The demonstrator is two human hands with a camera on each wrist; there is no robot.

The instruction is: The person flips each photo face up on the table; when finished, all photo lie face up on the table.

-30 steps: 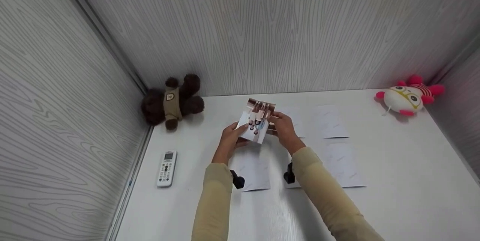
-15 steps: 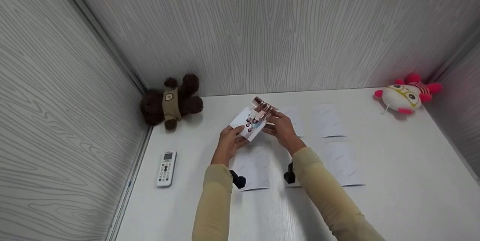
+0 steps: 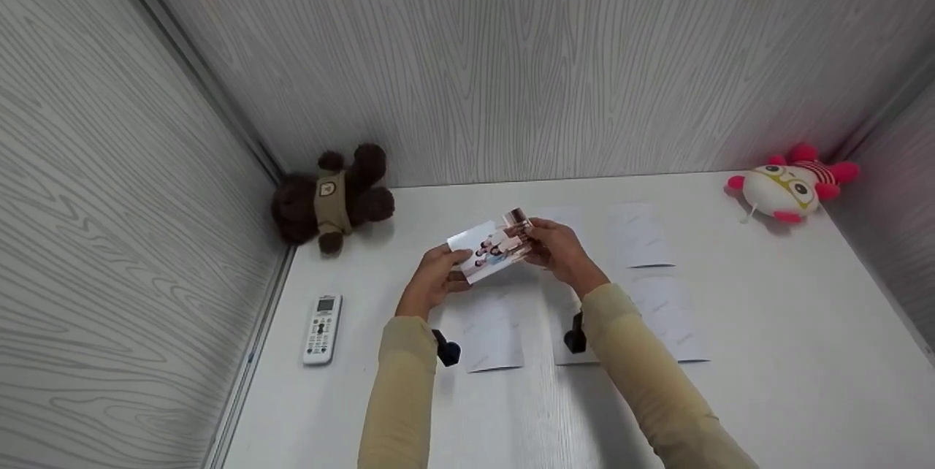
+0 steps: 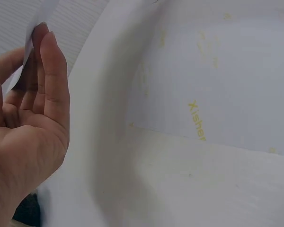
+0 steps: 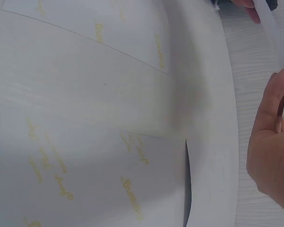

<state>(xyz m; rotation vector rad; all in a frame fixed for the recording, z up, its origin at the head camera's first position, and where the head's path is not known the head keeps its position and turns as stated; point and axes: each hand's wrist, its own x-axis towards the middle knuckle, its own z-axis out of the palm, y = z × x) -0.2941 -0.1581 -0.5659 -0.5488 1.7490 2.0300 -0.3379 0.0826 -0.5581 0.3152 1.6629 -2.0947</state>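
Observation:
A glossy photo print (image 3: 491, 253) showing a group of people is held above the table between both hands, tilted with its picture side up. My left hand (image 3: 436, 275) pinches its left end, thumb on top and fingers beneath. At the opposite end my right hand (image 3: 559, 250) grips the print the same way. The left wrist view has the left hand (image 4: 33, 109) with the print's edge (image 4: 26, 61) between thumb and fingers. In the right wrist view the right hand's fingers (image 5: 272, 99) lie against the print's pale back.
Several white photo sheets lie face down on the table, among them one below the hands (image 3: 494, 337) and one at the right (image 3: 644, 235). A remote control (image 3: 322, 330) and brown teddy bear (image 3: 340, 199) are on the left; a pink-and-white plush toy (image 3: 785, 190) lies far right.
The print has turned from nearly upright to lying more sideways. My left hand has shifted slightly left and my right hand slightly right.

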